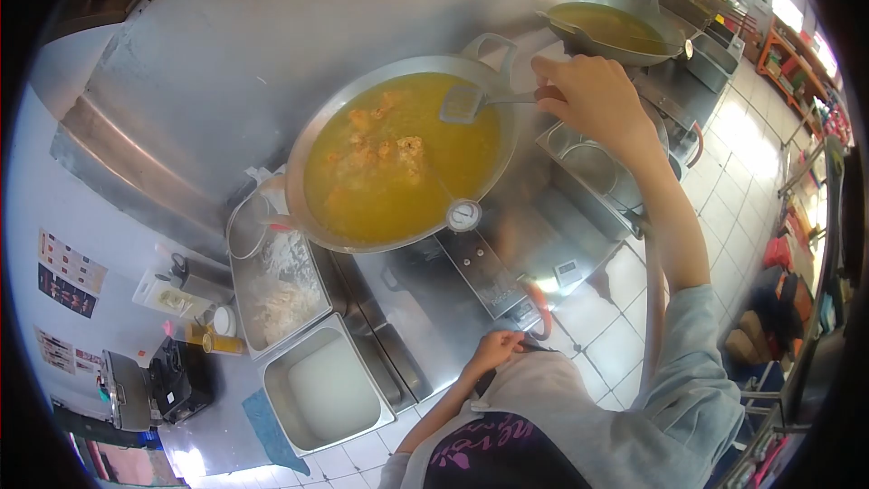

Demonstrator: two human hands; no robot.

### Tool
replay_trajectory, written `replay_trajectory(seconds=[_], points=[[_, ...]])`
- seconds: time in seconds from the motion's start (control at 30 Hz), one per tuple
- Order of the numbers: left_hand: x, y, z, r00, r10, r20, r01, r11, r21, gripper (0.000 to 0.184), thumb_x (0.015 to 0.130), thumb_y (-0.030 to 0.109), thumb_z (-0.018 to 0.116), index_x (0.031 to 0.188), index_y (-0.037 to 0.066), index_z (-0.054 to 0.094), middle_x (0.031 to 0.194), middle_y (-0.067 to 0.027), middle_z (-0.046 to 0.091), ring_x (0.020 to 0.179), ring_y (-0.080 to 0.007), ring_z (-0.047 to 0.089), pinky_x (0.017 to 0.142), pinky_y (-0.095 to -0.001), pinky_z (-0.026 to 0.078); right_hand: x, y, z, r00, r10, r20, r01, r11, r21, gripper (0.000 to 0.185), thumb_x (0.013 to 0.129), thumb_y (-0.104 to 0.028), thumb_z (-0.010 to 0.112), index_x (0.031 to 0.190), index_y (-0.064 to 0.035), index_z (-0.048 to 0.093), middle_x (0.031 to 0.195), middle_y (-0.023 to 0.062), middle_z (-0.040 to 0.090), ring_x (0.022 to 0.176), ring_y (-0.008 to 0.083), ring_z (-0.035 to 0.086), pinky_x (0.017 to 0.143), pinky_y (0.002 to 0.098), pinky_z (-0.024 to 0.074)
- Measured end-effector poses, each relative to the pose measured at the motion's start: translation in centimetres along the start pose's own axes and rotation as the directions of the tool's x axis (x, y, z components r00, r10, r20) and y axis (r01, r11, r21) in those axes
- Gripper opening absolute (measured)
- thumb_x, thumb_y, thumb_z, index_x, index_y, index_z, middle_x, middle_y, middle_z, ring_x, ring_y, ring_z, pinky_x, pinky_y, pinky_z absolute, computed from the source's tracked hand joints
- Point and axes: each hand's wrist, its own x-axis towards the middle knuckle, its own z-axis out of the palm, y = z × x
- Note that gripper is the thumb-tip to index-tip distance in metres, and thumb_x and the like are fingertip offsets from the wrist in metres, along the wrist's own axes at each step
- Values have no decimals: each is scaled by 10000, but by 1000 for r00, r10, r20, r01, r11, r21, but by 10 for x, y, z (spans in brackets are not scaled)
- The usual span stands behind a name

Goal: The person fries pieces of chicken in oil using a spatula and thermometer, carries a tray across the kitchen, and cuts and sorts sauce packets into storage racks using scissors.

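Observation:
My right hand (588, 100) is closed round the handle of a metal spatula (463, 105). The spatula's flat head is over the right part of a large wok (297, 167), at the oil. Several browned, battered pieces of fried food (409, 152) float in the yellow oil (362, 213). A dial thermometer (464, 215) sits at the wok's near rim. My left hand (498, 349) is low by my waist, fingers pressed together near a thin dark edge and beside an orange-red curved hose (539, 308). What its fingers hold, if anything, is unclear.
A second wok (670, 56) of oil stands at the far right. Left of the stove are a tray of white flour (294, 276) with a strainer (246, 226), and a steel pan (371, 389) of whitish liquid. Steel containers (593, 167) sit on the right. Tiled floor (733, 190) lies beyond.

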Motion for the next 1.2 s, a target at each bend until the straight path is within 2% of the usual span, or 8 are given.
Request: replay_trajectory(seconds=[0.13,0.23,0.3,0.33,0.4,0.93,1.0,1.2], points=[[11,3,13,991,5,-130,0,999,41,446,920,442,553,988,23,687,766,-52,697,633,-81,634,558,-218,477,-11,-4,-8,996,61,66,-62,998,11,184,770,-171,667,864,-92,530,753,36,682,756,288,639,649,423,468],[11,7,21,971,12,-237,6,997,76,454,899,471,567,884,40,709,745,-88,701,651,-162,669,577,-292,506,-16,-5,-8,995,67,70,-67,998,6,192,778,-179,667,867,-91,521,774,36,689,754,289,638,647,424,466],[0,28,27,903,220,-370,15,843,538,458,890,485,559,810,60,710,743,-139,691,678,-280,677,616,-391,523,-18,-5,-8,996,66,67,-66,998,10,194,778,-178,667,870,-92,520,780,35,690,754,290,638,647,425,465],[2,29,27,903,221,-369,14,842,539,458,890,485,559,810,60,710,743,-139,691,678,-280,677,616,-391,523,-18,-6,-8,996,65,67,-66,998,13,195,778,-178,667,872,-92,519,786,34,692,754,290,637,647,426,465],[5,34,28,896,230,-379,84,752,654,391,891,382,520,800,39,683,764,-181,675,756,-366,665,673,-465,525,-17,-8,-9,994,79,75,-79,997,5,195,779,-177,666,872,-91,519,786,33,692,754,290,637,644,426,464],[1,57,22,899,182,-397,165,700,695,428,920,415,480,796,52,669,820,-166,683,785,-365,669,693,-475,529,-8,-9,1,1000,9,29,-11,999,48,203,761,-180,675,878,-71,550,731,34,683,709,279,642,609,413,484],[-1,53,19,878,288,-382,54,733,678,480,905,453,510,741,32,673,754,-175,668,721,-372,660,639,-482,516,-5,-11,3,1000,5,29,-7,998,66,203,763,-176,672,885,-72,548,733,33,683,710,281,642,610,412,484],[2,44,20,840,311,-444,32,789,614,474,885,468,541,696,45,644,725,-157,661,678,-351,651,632,-464,509,1,-17,9,1000,-30,5,29,995,91,218,768,-172,672,914,-76,542,743,35,683,710,292,638,612,412,481]])
